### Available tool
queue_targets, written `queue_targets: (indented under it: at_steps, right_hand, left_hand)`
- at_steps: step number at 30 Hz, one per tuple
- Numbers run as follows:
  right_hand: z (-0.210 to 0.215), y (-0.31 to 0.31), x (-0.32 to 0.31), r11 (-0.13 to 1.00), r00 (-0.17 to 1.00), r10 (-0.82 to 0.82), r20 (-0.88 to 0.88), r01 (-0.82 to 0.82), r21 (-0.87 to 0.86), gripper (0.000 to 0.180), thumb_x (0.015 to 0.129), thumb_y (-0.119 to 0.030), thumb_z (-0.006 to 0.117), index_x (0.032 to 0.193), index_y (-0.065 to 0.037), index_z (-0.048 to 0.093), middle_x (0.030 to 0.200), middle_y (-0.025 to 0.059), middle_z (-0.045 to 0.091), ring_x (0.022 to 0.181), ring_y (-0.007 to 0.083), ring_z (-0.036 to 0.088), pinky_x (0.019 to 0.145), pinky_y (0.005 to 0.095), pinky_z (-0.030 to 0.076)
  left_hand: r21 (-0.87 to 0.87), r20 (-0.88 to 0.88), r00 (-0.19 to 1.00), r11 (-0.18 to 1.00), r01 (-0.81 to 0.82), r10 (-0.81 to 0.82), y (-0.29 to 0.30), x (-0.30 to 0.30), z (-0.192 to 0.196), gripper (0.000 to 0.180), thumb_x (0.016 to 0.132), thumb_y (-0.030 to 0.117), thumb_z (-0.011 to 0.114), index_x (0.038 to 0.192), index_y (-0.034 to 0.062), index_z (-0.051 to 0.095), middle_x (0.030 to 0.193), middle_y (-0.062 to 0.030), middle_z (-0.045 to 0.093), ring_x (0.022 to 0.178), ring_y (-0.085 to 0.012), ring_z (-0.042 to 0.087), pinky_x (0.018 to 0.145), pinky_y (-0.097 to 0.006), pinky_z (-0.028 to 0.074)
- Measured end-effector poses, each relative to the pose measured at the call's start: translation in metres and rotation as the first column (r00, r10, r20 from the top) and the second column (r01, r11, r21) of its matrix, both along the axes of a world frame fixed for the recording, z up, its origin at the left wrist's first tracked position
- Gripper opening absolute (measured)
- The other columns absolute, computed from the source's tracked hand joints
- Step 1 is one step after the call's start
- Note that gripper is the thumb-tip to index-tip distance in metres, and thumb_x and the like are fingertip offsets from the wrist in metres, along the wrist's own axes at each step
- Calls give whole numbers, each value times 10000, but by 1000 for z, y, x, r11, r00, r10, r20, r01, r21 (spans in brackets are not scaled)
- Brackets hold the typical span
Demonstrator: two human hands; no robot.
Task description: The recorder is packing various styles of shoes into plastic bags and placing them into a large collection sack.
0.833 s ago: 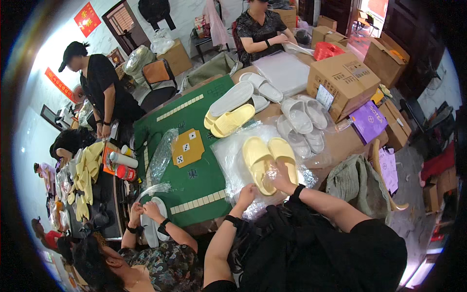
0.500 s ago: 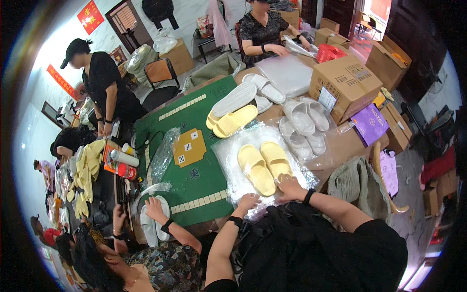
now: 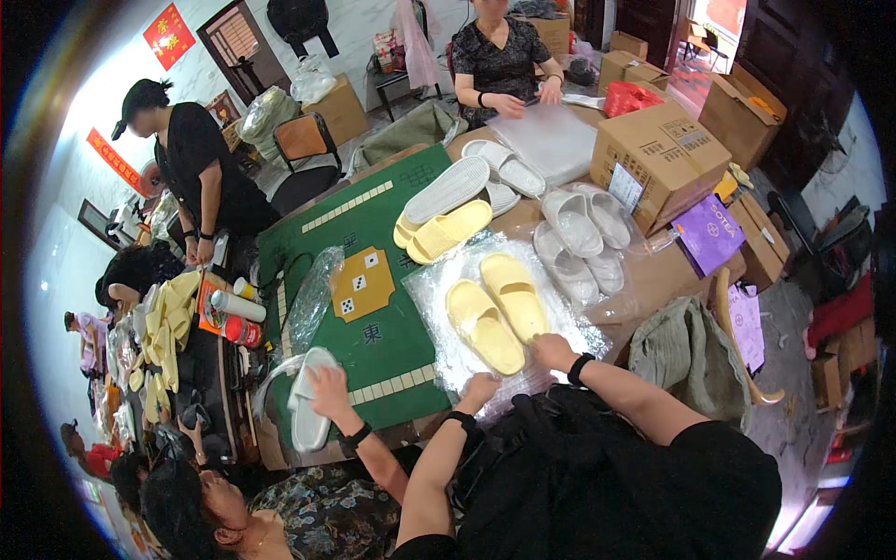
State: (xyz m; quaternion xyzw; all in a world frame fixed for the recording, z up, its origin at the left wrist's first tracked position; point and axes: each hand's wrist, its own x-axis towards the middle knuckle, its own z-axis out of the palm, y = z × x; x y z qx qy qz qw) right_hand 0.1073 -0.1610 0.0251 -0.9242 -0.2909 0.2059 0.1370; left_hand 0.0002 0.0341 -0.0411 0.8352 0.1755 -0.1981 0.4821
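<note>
Two yellow slippers, the left one [image 3: 485, 329] and the right one [image 3: 516, 299], lie side by side with toes pointing away from me. They rest on a stack of clear plastic bags [image 3: 431, 303]. The right slipper sits a little farther forward. My right hand [image 3: 555, 354] closes on its heel, with the fingertips at the edge. Beside the left slipper's heel, my left hand [image 3: 480, 390] is closed at the near edge of the plastic; what its fingers hold is hidden.
Grey slippers [image 3: 571, 224] in clear bags lie right of the stack. Another yellow pair [image 3: 450, 231] and a grey slipper [image 3: 448, 189] lie beyond. A cardboard box [image 3: 661, 168] stands at the back right. At my left, a co-worker's hand [image 3: 329, 392] holds light grey slippers [image 3: 308, 415].
The right slipper has slid forward and turned, its toe now farther left; the left slipper has shifted slightly left. My right hand has followed the heel. The co-worker on the left has lifted the light slippers.
</note>
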Motion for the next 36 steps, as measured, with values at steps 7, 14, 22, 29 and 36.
queue_targets:
  at_steps: [7, 14, 22, 29, 36]
  right_hand:
    - [-14, 8, -7, 994, 998, -57, 15, 55, 94, 278, 739, -213, 502, 899, -15, 615, 768, 196, 606, 736, 365, 578, 670, 437, 454]
    - [-15, -1, -12, 939, 945, 249, -212, -182, 292, 264, 733, -226, 527, 919, -65, 622, 793, 190, 607, 770, 341, 574, 691, 413, 460]
    - [-29, -6, -27, 975, 978, 191, -79, -180, 131, 365, 747, -177, 521, 1073, -13, 512, 982, 196, 551, 948, 366, 508, 782, 453, 427]
    - [32, -8, -20, 889, 777, -56, -627, 325, 323, 428, 853, -374, 491, 742, 24, 604, 605, 131, 601, 570, 239, 612, 528, 336, 476]
    - [60, -35, -15, 865, 200, 59, -978, 479, 150, 819, 798, -706, 172, 1065, -26, 542, 864, 69, 622, 714, 151, 599, 607, 275, 482]
  left_hand:
    - [-26, -25, 1000, 1000, 10, -11, 10, -4, -22, 279, 690, 252, 634, 872, 40, 645, 778, -135, 640, 767, -253, 609, 700, -346, 462]
    - [9, -15, 996, 996, 94, -94, 4, 3, -18, 281, 703, 238, 609, 852, 1, 631, 815, -199, 624, 811, -321, 599, 719, -379, 461]
    - [40, 13, 944, 943, 330, -331, -15, 18, 17, 281, 748, 247, 597, 843, -14, 638, 787, -201, 626, 756, -295, 607, 690, -373, 459]
    - [-186, 59, 971, 953, 238, -231, -38, 40, 77, 221, 804, 191, 548, 851, -9, 631, 631, -20, 553, 562, -109, 472, 496, -274, 382]
    - [-552, -5, 994, 829, 91, -112, -51, 47, 120, 253, 850, 212, 527, 1019, 33, 587, 676, 13, 517, 529, -55, 405, 467, -197, 325]
